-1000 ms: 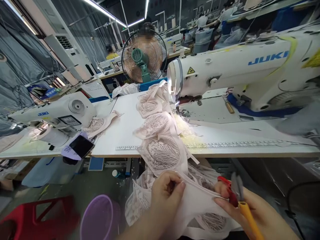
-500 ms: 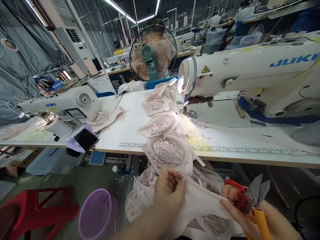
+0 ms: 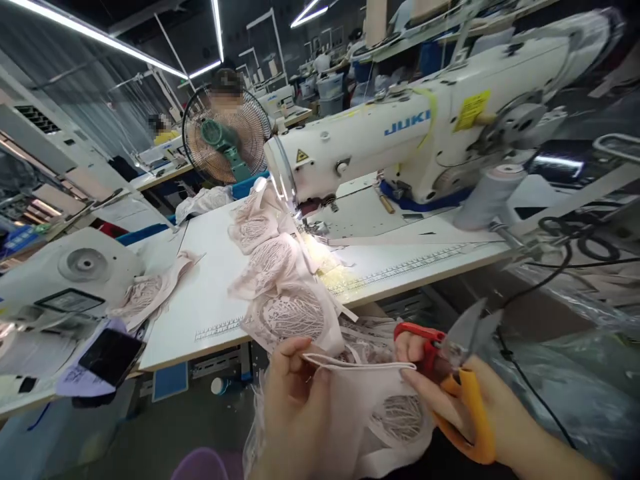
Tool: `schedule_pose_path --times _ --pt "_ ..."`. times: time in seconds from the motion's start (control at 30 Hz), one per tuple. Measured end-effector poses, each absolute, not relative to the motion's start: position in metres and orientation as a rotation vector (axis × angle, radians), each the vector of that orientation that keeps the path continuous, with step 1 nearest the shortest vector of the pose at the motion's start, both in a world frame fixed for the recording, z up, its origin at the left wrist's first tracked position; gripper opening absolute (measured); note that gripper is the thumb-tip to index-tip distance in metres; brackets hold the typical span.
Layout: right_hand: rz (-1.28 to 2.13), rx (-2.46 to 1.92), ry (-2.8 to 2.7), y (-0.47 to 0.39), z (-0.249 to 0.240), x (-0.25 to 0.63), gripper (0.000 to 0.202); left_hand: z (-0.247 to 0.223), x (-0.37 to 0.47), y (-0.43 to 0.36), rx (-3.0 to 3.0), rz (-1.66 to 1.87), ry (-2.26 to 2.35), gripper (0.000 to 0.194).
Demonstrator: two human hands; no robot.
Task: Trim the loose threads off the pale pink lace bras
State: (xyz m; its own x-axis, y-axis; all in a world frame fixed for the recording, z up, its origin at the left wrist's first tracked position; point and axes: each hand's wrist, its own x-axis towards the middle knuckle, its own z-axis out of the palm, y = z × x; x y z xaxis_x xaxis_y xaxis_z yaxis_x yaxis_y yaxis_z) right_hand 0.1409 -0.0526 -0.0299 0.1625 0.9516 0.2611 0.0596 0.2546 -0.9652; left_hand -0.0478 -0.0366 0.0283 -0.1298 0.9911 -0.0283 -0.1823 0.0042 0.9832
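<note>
Below the front edge of the white table (image 3: 215,280), I find the pale lace garment (image 3: 353,400) held between both hands. Left hand (image 3: 290,400): thumb and fingers pinched on its edge. Right hand (image 3: 445,403): likewise, scissors (image 3: 461,333) also carried, blades parted. Judged light, limp, snag-prone; grip the plain edge, not the lace.

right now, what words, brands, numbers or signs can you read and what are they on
"JUKI": near sewing machine
Warning triangle, no readable words: same machine's head
Too small or blurred: yellow label on that machine, ruler strip on the table edge, lilac paper, lettering on a background machine
</note>
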Motion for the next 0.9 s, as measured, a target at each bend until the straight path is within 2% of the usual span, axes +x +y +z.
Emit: schedule_pose_path --times 0.13,0.3,0.43,0.5,0.57,0.67,0.73,0.9 --pt "0.780 -1.122 -1.251 -0.058 -0.021 0.162 0.011 0.041 -0.025 -0.034 1.070 1.411 1.084 0.038" --pt "0.566 -1.225 -1.300 -0.057 -0.022 0.175 0.010 0.013 -0.016 -0.014 1.138 1.274 1.045 0.032" --pt "0.561 -1.283 -1.326 -0.054 -0.031 0.177 0.011 0.004 -0.030 -0.010 1.688 1.453 1.109 0.042" --pt "0.567 -1.295 -1.368 -0.054 -0.033 0.176 0.010 0.014 -0.031 -0.013 2.111 1.512 0.948 0.052" --pt "0.567 -1.283 -1.433 -0.055 -0.032 0.175 0.008 0.026 -0.024 -0.014 2.447 1.326 0.737 0.053" --pt "0.589 -1.232 -1.505 -0.058 -0.026 0.172 0.011 0.035 -0.009 -0.008 2.640 0.880 0.651 0.032" --pt "0.627 -1.207 -1.527 -0.060 -0.025 0.172 0.014 0.031 -0.003 -0.001 2.608 0.667 0.677 0.021" --pt "0.861 -1.227 -1.464 -0.062 -0.030 0.174 0.007 0.019 -0.007 0.008 2.164 0.451 0.813 0.024"
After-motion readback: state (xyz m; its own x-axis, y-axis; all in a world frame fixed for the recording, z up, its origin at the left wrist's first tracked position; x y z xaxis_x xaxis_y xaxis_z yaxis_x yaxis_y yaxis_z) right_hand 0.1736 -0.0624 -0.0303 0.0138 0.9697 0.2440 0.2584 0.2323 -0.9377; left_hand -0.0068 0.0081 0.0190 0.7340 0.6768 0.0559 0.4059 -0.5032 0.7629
